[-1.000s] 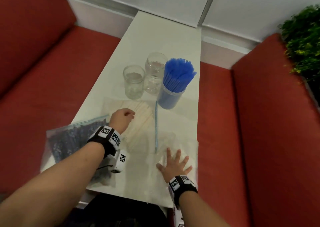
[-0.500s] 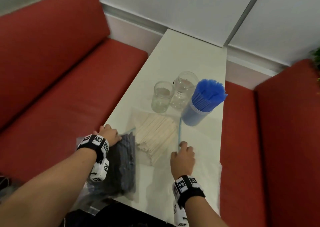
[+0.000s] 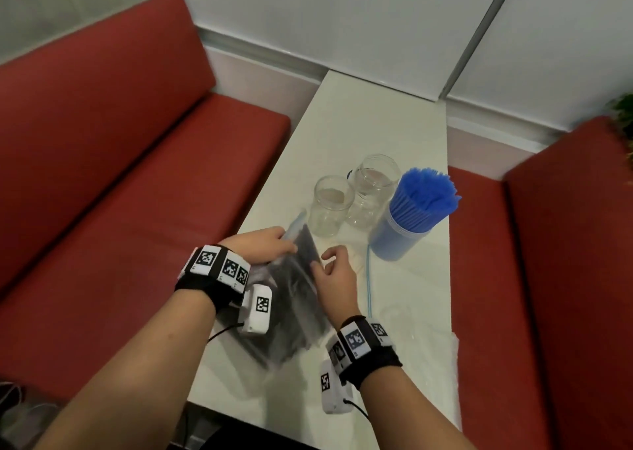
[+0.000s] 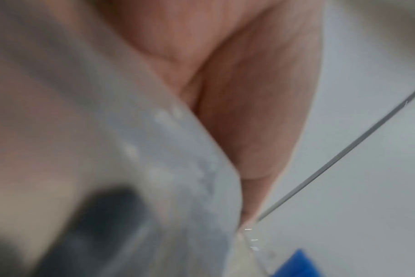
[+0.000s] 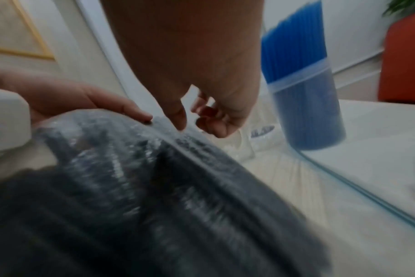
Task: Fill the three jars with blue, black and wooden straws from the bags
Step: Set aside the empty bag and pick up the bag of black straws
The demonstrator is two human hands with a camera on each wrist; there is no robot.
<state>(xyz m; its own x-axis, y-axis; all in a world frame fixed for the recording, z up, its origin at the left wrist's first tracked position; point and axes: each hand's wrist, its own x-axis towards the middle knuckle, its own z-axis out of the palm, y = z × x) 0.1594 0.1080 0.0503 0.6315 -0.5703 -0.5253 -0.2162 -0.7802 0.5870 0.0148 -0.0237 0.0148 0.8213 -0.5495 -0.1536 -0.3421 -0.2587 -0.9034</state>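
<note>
The step in hand looks like opening the bag (image 3: 294, 288) of black straws, lifted off the table (image 3: 394, 134) near its front edge. The left hand (image 3: 260, 244) pinches the bag's top edge by the zip; the right hand (image 3: 334, 274) has its fingers curled at the other side of the mouth, but I cannot tell whether they have the film pinched or merely touch it. To do it well, each hand should take 1 lip only and part them near the middle, keeping the mouth upward so nothing spills, then carry it to 1 of the 2 empty jars (image 3: 330, 206). The third jar (image 3: 404, 230) already holds blue straws. The right wrist view shows what the head view hides: the zip ridge under the fingertips (image 5: 180, 123) and pale wooden straws lying beneath the bag. The left wrist view gives only blurred palm and film.
</note>
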